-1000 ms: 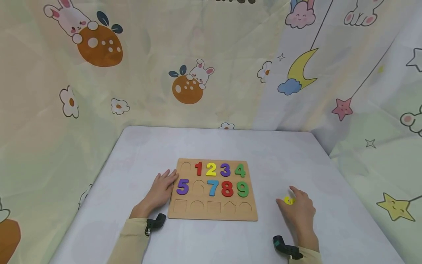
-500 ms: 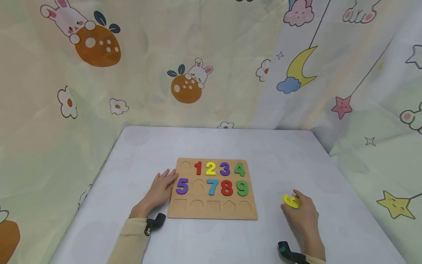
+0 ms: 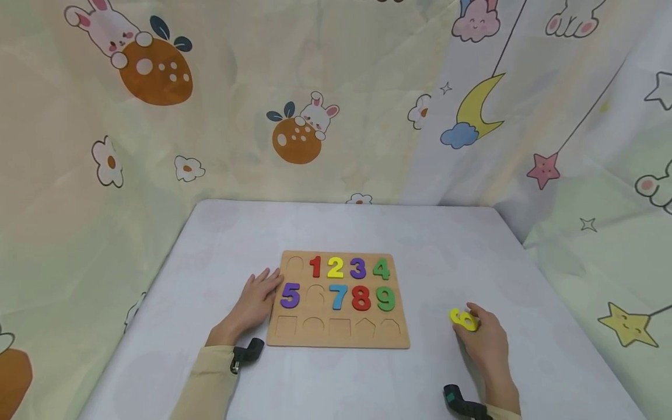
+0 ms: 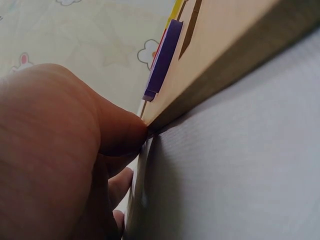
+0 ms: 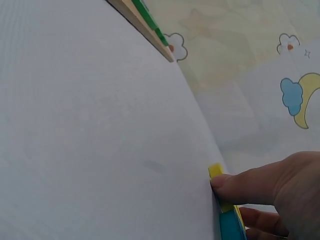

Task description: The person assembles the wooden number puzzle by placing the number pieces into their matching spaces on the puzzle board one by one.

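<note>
My right hand (image 3: 485,341) pinches a yellow number 6 piece (image 3: 464,320) between thumb and fingers, right of the puzzle board. The right wrist view shows the thumb on the yellow piece (image 5: 216,171), with a teal-blue part (image 5: 230,226) just below; what that belongs to is partly hidden. My left hand (image 3: 255,300) rests at the left edge of the wooden number board (image 3: 336,338), fingers fairly straight. In the left wrist view its thumb touches the board's edge near the purple 5 (image 4: 166,60). The board carries coloured numbers, with bare recesses at top left and between 5 and 7.
A white table (image 3: 236,227) lies beneath everything. The board's bottom row shows several bare outlined slots. A printed cloth (image 3: 226,116) hangs behind the table and at its sides. Each wrist wears a black camera mount (image 3: 247,354).
My right hand has shifted slightly right and toward me, and its thumb and fingers have closed on the yellow 6, which now shows more fully. The left hand stays at the board.
</note>
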